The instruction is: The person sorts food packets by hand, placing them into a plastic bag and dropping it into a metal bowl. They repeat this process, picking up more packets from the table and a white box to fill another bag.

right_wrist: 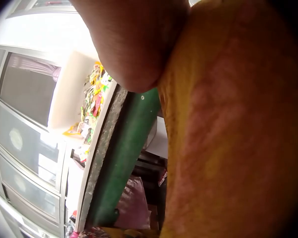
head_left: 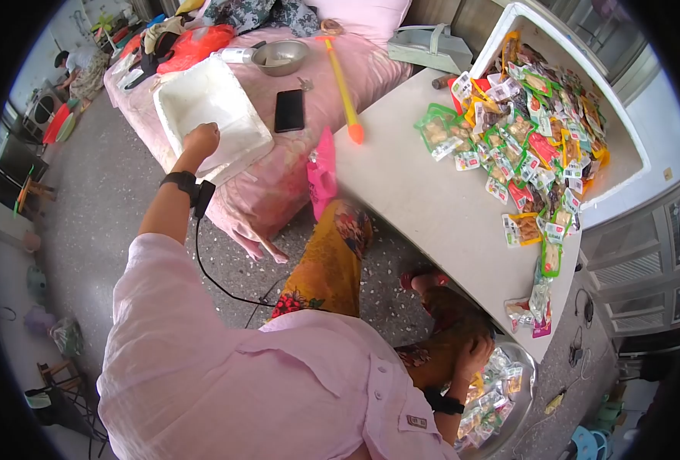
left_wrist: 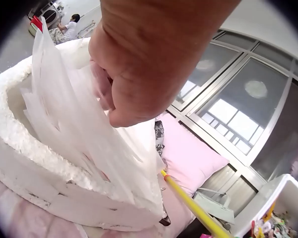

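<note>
My left hand (head_left: 201,141) is over a white foam box (head_left: 258,146) on the pink-covered bed. In the left wrist view its curled fingers pinch thin translucent plastic bags (left_wrist: 72,114) that stand up inside the box (left_wrist: 39,183). My right hand (head_left: 474,355) rests on my patterned trouser leg by the knee, beside a metal basin (head_left: 530,383) of small packets. Its fingers lie loosely over the cloth. In the right wrist view only part of that hand (right_wrist: 139,44) shows, against the yellow cloth (right_wrist: 228,119).
A table (head_left: 401,161) at the right bears many colourful packets (head_left: 520,138), spilling from a tipped white foam box (head_left: 637,130). On the bed lie a phone (head_left: 289,111), a metal bowl (head_left: 280,58) and a yellow stick (head_left: 341,84). A pink bag (head_left: 323,172) hangs between bed and table.
</note>
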`<state>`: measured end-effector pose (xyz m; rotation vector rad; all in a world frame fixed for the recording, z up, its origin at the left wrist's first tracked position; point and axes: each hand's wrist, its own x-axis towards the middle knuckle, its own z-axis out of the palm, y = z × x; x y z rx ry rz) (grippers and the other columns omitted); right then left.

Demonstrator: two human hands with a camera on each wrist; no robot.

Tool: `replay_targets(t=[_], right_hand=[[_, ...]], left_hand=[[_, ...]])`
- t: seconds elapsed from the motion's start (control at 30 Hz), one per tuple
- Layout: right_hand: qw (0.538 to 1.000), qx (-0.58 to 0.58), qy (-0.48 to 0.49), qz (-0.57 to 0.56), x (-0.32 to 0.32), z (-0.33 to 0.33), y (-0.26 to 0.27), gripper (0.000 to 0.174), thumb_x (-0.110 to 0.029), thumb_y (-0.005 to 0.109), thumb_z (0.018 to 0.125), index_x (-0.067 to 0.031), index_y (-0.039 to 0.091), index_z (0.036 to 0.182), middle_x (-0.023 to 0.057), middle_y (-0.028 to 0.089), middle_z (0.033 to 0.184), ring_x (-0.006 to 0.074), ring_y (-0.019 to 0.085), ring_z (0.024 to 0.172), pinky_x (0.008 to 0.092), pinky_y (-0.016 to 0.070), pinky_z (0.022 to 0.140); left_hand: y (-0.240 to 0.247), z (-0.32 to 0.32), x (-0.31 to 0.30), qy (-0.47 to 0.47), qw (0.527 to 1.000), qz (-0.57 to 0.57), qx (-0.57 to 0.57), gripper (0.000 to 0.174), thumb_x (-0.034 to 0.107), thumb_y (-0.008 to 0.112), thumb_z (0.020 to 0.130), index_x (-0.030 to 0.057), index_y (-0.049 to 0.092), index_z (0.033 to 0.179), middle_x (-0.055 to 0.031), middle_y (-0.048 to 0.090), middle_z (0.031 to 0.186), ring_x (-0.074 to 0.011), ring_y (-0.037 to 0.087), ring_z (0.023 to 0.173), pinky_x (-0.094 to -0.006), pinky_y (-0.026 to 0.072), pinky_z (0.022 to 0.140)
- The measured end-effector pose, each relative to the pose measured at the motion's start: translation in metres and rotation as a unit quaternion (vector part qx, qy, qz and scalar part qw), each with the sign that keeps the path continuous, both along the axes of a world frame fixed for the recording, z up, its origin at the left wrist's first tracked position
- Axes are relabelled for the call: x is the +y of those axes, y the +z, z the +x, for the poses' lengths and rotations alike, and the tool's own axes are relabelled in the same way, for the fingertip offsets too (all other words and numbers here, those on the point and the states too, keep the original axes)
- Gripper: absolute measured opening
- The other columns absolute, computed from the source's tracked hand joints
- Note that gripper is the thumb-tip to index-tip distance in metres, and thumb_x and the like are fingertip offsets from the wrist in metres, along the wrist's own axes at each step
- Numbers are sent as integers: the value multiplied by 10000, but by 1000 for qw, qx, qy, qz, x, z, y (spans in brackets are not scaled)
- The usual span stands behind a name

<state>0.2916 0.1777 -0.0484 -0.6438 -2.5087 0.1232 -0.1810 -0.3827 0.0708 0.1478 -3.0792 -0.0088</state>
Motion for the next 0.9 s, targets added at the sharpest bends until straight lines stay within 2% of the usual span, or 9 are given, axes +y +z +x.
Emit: replay_targets(t=[0.17,0.3,0.4,0.47,0.5,0.6,0.67,0.77,0.9], right_hand=[[1000,9,1,-3,-2,2,1,148,-85,510,707,-11,520,834,158,518,983,368,447,954,449,345,858],[996,52,10,-75,-7,-1,12,128,-33,512,708,-3,514,833,169,522,943,352,478,912,412,385,815],[982,94,28,-159,-25,-18,29,134,-6,524,714,-3,517,848,162,534,890,306,513,841,360,420,751],[982,117,70,-132,-44,-44,57,147,-14,538,724,-5,521,870,136,544,833,258,533,754,316,437,688],[967,132,99,-192,-50,-58,65,149,-26,540,733,-3,522,879,125,548,819,226,537,724,297,438,664],[871,182,186,-416,-78,-103,94,119,-42,531,765,0,517,876,55,545,766,93,518,642,220,425,565],[816,155,201,-519,-85,-131,84,115,-72,529,784,-8,513,879,35,541,771,96,532,699,210,423,599],[686,141,184,-690,-107,-170,98,170,-134,513,808,-30,489,940,35,529,847,124,537,780,230,438,641],[601,161,147,-769,-117,-199,84,204,-157,496,817,-30,462,972,54,517,868,140,534,783,262,465,641]], left_hand=[[28,23,25,-78,986,101,112,252,230,386,806,51,562,833,-164,572,838,-315,546,791,-393,423,708],[65,62,80,-172,937,247,179,231,202,432,787,1,545,786,-175,559,765,-314,541,769,-380,417,685],[63,87,124,-244,880,343,219,140,107,466,766,-10,543,770,-167,549,731,-312,530,706,-345,417,646],[55,104,160,-276,854,379,226,85,64,491,743,-9,531,757,-163,539,718,-309,525,683,-338,417,616],[50,113,180,-287,847,385,227,75,58,498,738,-7,529,754,-162,538,718,-308,525,683,-339,418,611],[24,137,232,-363,817,394,215,55,46,512,723,5,529,754,-154,531,711,-308,521,672,-353,418,595],[16,161,266,-429,794,375,213,47,42,513,719,14,529,754,-147,525,703,-310,517,654,-366,420,577],[-1,188,306,-467,785,362,188,25,58,513,702,35,508,709,-133,499,671,-308,515,633,-381,426,546],[-32,198,336,-496,796,309,156,46,85,509,712,48,499,688,-119,485,653,-297,510,624,-380,427,535]])
